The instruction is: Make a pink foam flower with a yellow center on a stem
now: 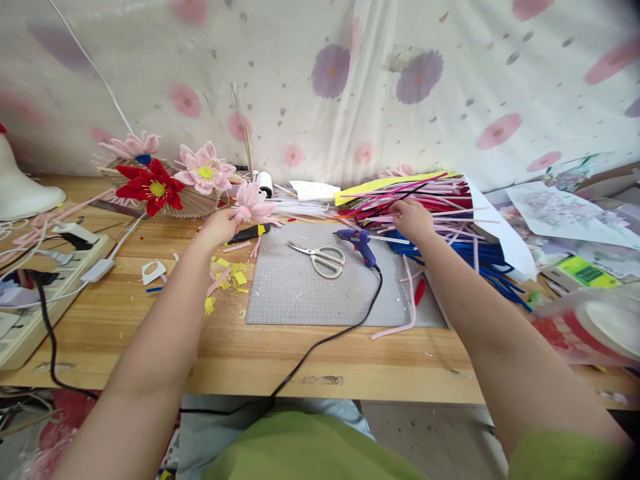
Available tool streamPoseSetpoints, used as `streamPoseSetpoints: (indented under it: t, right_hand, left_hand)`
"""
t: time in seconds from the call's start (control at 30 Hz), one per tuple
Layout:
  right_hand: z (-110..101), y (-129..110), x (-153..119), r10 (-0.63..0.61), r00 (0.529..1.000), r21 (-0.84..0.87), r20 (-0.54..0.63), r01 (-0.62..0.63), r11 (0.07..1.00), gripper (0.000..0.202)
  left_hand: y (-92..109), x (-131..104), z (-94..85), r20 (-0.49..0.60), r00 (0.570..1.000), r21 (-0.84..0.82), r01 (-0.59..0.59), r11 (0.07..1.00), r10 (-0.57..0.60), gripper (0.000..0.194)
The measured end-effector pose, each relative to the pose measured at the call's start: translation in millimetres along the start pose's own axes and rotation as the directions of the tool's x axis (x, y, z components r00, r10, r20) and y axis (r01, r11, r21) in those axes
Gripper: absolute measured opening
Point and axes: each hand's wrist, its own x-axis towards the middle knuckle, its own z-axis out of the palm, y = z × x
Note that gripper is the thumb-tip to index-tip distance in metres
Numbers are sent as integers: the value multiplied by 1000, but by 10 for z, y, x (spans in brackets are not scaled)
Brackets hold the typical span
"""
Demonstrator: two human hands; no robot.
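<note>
My left hand (223, 225) is closed on a pale pink fuzzy flower (253, 204), whose petals point right. To its left stand a pink flower with a yellow centre (205, 171) and a red flower (156, 189). My right hand (412, 219) reaches onto a bundle of pink, red and white fuzzy stems (445, 193); its fingertips are partly hidden, and what they hold, if anything, is too small to name. Between my hands, white-handled scissors (327, 261) and a purple glue gun (359, 245) lie on a grey cutting mat (300, 300).
Yellow scraps (235, 277) are scattered left of the mat. A power strip (55, 293) sits at far left. Blue stems (493, 263) lie at right, near a plastic cup (590, 327). The glue gun's black cord (320, 343) crosses the table's front edge.
</note>
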Motion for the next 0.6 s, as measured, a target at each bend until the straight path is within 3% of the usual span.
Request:
streamPoseSetpoints:
  t: [0.07, 0.17, 0.27, 0.33, 0.47, 0.6]
  right_hand:
    - [-3, 118, -16, 68, 998, -49, 11, -68, 997, 36]
    - [42, 238, -28, 85, 991, -122, 99, -73, 990, 37]
    - [119, 242, -33, 29, 987, -142, 161, -6, 990, 36]
    - [169, 207, -37, -7, 981, -137, 193, 34, 990, 35]
    - [235, 175, -51, -82, 969, -112, 233, 110, 988, 33]
    - [266, 233, -77, -147, 964, -55, 222, 163, 985, 29]
  left_hand:
    - [99, -15, -77, -29, 996, 246, -75, 966, 85, 29]
    - [132, -165, 18, -10, 994, 296, -104, 949, 112, 24]
    - [-11, -350, 250, 77, 997, 217, -15, 976, -2, 16]
    - [-178, -430, 397, 161, 980, 60, 113, 992, -121, 11]
    - [-546, -462, 588, 190, 974, -204, 164, 965, -126, 15]
    - [-792, -413, 631, 161, 973, -248, 204, 947, -167, 16]
